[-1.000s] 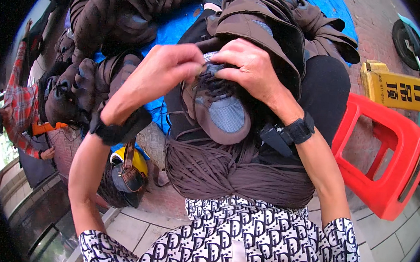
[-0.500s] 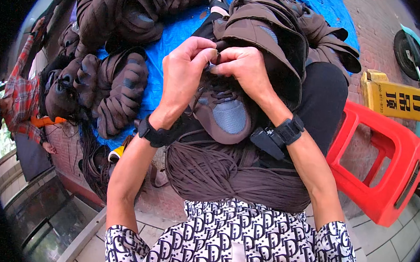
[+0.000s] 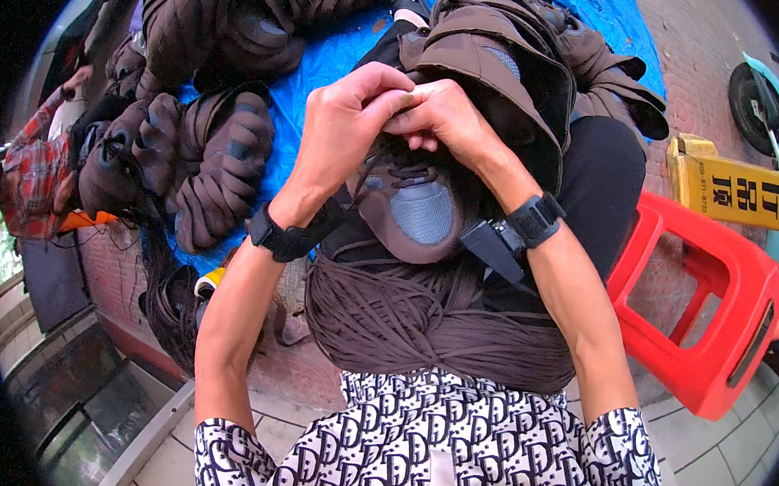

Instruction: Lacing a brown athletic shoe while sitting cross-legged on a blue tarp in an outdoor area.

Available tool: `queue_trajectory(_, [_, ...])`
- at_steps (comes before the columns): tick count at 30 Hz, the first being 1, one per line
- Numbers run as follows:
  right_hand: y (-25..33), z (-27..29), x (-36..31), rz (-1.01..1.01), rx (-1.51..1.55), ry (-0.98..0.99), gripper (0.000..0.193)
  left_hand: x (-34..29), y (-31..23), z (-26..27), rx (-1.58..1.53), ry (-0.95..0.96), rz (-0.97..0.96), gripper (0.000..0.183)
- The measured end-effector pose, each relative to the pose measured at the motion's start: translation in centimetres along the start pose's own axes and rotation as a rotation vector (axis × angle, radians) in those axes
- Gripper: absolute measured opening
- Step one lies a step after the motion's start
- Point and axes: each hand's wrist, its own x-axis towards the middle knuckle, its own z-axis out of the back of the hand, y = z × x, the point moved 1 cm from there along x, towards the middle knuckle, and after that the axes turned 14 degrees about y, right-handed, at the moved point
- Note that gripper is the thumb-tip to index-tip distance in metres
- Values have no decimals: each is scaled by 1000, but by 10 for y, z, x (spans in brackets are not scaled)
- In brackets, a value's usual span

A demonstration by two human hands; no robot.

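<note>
Above a brown shoe upper (image 3: 423, 216) with a blue-grey mesh toe, my left hand (image 3: 342, 122) and my right hand (image 3: 456, 126) meet fingertip to fingertip. Both are closed in a pinch on a dark shoelace, mostly hidden by the fingers. Dark lacing crosses the upper just below them. The upper's far end is out of sight behind my hands. Across my lap lies a thick bundle of brown shoelaces (image 3: 366, 318). Just beyond my right hand, a stack of nested brown uppers (image 3: 475, 55) rests by my leg.
More strings of nested uppers (image 3: 223, 173) lie on a blue tarp (image 3: 324, 76) to the left and far side. A red plastic stool (image 3: 739, 340) and a yellow board (image 3: 741, 186) stand at the right. A person in a plaid shirt (image 3: 37, 178) is at far left.
My hands have drawn closer, with the right fingers curling in under the left fingertips. The upper has shifted slightly. At far left, the person's arm has moved.
</note>
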Motion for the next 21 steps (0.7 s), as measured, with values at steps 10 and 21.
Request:
queue_trajectory(10, [11,14,1,-158,59,99,17,-59,-19,-60,660,276,-430,31])
queue_trajectory(21, [86,55,-35,181,52,91,14,-74,28,-63,549,251,-420,25])
